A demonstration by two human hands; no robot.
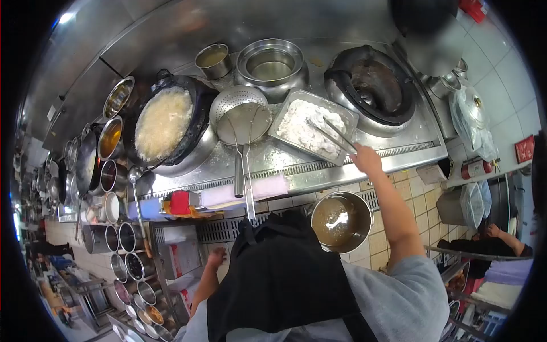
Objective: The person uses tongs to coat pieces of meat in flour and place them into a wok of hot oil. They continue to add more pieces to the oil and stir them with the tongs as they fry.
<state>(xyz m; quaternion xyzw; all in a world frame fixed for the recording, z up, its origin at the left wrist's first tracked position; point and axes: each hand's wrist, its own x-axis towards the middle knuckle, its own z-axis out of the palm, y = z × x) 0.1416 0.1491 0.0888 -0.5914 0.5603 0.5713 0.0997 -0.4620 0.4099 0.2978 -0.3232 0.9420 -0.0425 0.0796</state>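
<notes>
My right hand [367, 160] is closed around a pair of metal tongs [336, 135]. The tong tips reach into a rectangular metal tray [348, 114] of white, flour-coated pieces [306, 121]. What lies between the tips is too small to make out. Low at my side, by the counter's front, hangs my left hand [216, 256], with its fingers loosely apart and nothing visible in it. Left of the tray, a perforated skimmer [235, 98] and a mesh strainer [250, 121] rest with their handles toward me. Pale foam bubbles across the oil in a wok [199, 128] farther left.
A dark, round wok burner [407, 94] is right of the tray. Metal pots [270, 45] stand behind it. On the floor by my right side is a pot of brown liquid [369, 212]. Several seasoning containers [113, 176] line the left. At the far right is another person's arm [509, 239].
</notes>
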